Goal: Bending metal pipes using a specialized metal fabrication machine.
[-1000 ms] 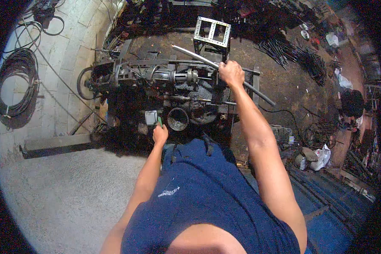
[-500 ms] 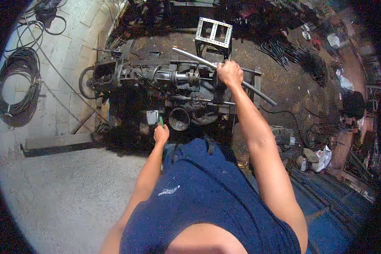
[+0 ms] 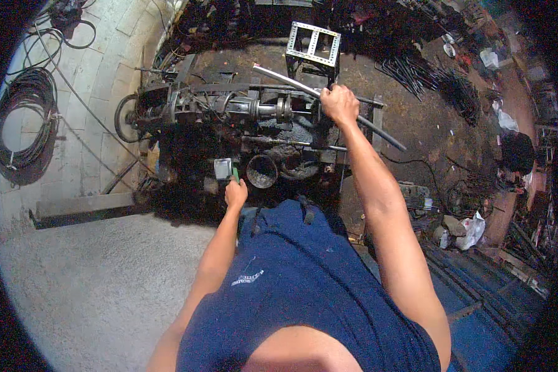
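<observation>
My right hand (image 3: pixel 340 104) is closed around the middle of a long grey metal bar (image 3: pixel 381 134). This bar slants across the machine (image 3: pixel 229 108) from upper left to lower right, on both sides of my fist. Lower and to the left, my left hand (image 3: pixel 235 193) grips a green-handled tool (image 3: pixel 235 174). A pale, squarish metallic piece (image 3: pixel 222 168) shows at the tool's far end, and it looks like a small scoop. To the right of that hand is a round, dark-rimmed opening (image 3: pixel 262 171) with grey material inside. My right fist hides part of the machine.
A white perforated metal frame (image 3: pixel 314 43) stands behind the machine. Coiled black cable (image 3: pixel 25 121) lies on the left, with a metal beam (image 3: pixel 84 208) nearer me. Dark rods (image 3: pixel 415 77) are heaped at the far right, and a plastic bag (image 3: pixel 472 231) lies nearer on the right.
The pale piece by my left hand has shifted slightly upward in the picture. My right hand has moved very little, and both hands keep their grip.
</observation>
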Available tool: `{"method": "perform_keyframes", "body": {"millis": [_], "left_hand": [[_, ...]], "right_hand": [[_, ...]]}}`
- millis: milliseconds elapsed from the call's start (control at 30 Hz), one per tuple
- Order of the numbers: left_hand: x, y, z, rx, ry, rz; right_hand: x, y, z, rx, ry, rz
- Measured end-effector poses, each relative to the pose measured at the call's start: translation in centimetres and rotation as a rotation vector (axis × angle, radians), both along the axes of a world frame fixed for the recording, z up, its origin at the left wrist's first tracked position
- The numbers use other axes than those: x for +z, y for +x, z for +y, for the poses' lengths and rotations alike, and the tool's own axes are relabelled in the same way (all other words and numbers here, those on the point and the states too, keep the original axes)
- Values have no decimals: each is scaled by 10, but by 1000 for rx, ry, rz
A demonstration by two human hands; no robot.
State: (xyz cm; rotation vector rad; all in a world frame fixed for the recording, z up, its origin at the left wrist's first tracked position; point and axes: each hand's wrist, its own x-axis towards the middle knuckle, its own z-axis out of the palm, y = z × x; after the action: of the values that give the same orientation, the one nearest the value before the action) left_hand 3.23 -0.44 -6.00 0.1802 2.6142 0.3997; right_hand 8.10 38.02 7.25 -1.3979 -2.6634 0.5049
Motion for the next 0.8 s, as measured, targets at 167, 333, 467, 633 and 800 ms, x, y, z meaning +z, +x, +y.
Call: {"method": "perform_keyframes", "body": {"millis": [167, 333, 467, 633, 800], "left_hand": [[4, 0, 2, 10, 6, 0], [0, 0, 0, 14, 1, 7], [-2, 0, -1, 2, -19, -4], [-4, 0, -1, 17, -3, -2], [-9, -2, -5, 11, 18, -15]], "right_hand": [[0, -4, -8, 12, 54, 14], [1, -3, -8, -11, 27, 18], [-2, 0, -1, -50, 2, 29], [-8, 0, 1, -36, 40, 43], [-1, -5, -5, -6, 31, 23]]}}
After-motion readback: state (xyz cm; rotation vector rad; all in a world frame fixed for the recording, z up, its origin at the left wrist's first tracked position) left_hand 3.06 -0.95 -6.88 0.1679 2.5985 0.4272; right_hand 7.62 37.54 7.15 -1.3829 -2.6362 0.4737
